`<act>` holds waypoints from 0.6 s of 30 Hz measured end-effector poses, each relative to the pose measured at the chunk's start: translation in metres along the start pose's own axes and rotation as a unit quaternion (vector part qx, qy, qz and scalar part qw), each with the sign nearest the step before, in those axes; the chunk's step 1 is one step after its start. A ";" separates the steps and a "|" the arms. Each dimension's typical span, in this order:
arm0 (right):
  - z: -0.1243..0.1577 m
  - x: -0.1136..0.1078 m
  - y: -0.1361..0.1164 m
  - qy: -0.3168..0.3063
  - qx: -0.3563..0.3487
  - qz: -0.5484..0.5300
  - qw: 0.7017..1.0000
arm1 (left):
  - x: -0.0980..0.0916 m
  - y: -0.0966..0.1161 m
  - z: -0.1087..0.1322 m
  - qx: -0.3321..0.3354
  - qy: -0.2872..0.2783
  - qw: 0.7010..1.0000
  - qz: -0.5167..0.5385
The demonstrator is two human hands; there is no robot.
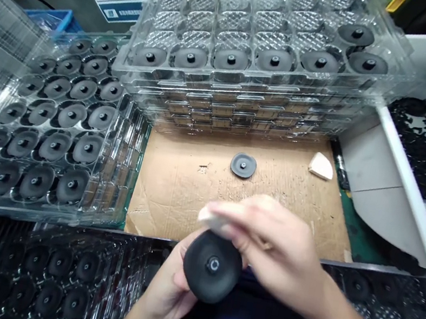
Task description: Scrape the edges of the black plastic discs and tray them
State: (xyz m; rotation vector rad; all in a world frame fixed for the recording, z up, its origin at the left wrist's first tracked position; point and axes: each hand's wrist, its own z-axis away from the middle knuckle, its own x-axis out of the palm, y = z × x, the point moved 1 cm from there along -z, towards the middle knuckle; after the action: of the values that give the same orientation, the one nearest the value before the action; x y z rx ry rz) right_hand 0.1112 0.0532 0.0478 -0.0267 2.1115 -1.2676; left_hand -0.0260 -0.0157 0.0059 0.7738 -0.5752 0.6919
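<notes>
My left hand (pixel 177 280) grips a black dish-shaped part (pixel 211 283) from below and behind, its hollow face with a small central stem turned up to me. In my right hand (pixel 276 245) is a small white pad (pixel 208 219), pinched between thumb and fingers at the far rim of that part. Blur hides whether pad and rim touch. Just beyond my hands, a similar grey dish-shaped part (pixel 244 165) lies on the brown cardboard (pixel 176 180). An off-white wedge-shaped piece (pixel 321 166) rests on the cardboard farther right.
Stacked clear blister trays (pixel 170 72) stand at the back, the top one partly filled with dark parts. At left, another tray stack (pixel 107 163) holds many more. To the right, a white bin (pixel 407 183) contains black scraps (pixel 424 153). More trays (pixel 52 274) sit low in front.
</notes>
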 end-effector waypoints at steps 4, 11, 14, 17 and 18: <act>0.025 0.012 0.042 0.039 0.168 0.026 0.985 | -0.001 0.002 0.007 0.006 -0.084 0.995 0.050; 0.062 0.043 0.072 -0.054 0.204 0.017 0.977 | -0.007 0.000 0.002 -0.010 -0.073 0.996 0.055; 0.044 0.024 0.044 0.023 0.207 0.012 0.978 | -0.003 -0.001 0.001 0.003 -0.069 0.997 0.045; 0.025 0.010 0.000 0.097 0.098 0.018 0.990 | -0.003 -0.003 0.001 0.043 -0.042 0.998 0.032; 0.022 0.009 -0.013 0.093 0.040 0.023 0.995 | -0.004 -0.004 0.001 0.055 -0.032 0.998 0.028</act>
State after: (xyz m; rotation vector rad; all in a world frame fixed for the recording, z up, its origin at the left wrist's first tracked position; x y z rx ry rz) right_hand 0.1121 0.0265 0.0461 0.1809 2.2009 -1.3710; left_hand -0.0258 -0.0204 0.0022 0.8873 -0.6238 0.7572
